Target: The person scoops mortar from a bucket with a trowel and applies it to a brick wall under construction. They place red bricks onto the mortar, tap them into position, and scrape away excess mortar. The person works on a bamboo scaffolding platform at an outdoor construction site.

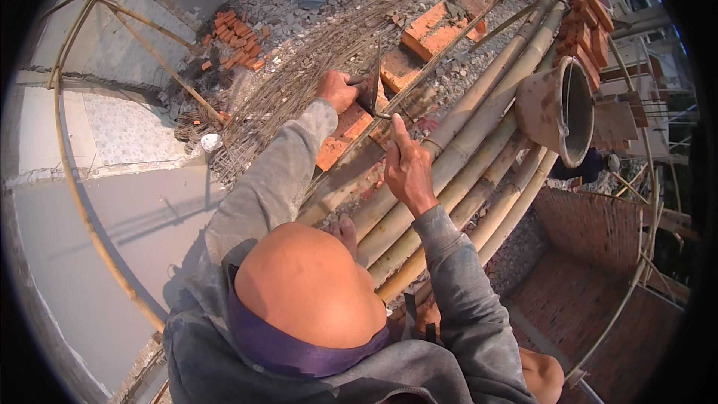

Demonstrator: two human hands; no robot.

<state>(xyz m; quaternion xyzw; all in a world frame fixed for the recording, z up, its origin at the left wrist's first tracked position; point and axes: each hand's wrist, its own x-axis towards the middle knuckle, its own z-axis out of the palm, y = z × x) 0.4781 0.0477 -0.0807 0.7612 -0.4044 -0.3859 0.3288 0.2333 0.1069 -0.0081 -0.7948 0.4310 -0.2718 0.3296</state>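
My left hand (338,92) is closed at the near side of a brick (366,91) on the narrow brick row; its fingertips are partly hidden. My right hand (410,172) is closed round the handle of a trowel (376,78), its index finger stretched along the shank. The trowel's thin blade stands almost edge-on, close beside the brick at my left hand. Nearer me, orange bricks (345,133) continue the row. Farther along it lies another brick (401,69), with stacked orange bricks (434,32) beyond.
Thick bamboo poles (479,116) run along the right, bearing a mortar-stained bucket (557,112) and a brick stack (585,39). A straight bar (441,60) edges the brick row. Rubble and a brick pile (235,41) lie at far left. Thin bamboo (90,217) curves along the left; a brick-walled space (598,239) drops at lower right.
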